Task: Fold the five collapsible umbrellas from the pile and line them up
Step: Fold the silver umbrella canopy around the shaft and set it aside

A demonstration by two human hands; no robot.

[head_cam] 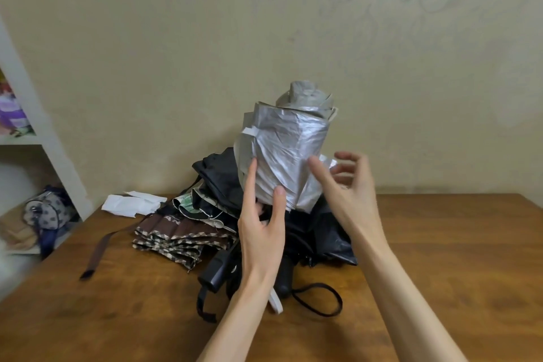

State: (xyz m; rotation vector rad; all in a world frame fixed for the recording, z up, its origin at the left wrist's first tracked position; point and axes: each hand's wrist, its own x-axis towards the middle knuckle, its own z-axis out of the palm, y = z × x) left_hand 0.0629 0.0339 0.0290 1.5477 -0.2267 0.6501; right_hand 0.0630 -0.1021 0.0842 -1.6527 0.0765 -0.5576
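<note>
The left hand [261, 226] grips the base of a crinkled, foil-like silver umbrella [285, 150], rolled into an upright cylinder above the pile [182, 236] of black and brown-checked umbrellas at the wooden table's [440, 244] far edge. The right hand [349, 185] hovers just beside it, fingers loosely spread, holding nothing.

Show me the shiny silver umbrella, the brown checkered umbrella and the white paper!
Shiny silver folding umbrella [286, 150]: head view, crinkled canopy.
Brown checkered fabric umbrella [176, 239]: head view, pleated folds.
White crumpled paper [129, 204]: head view, its middle.
</note>
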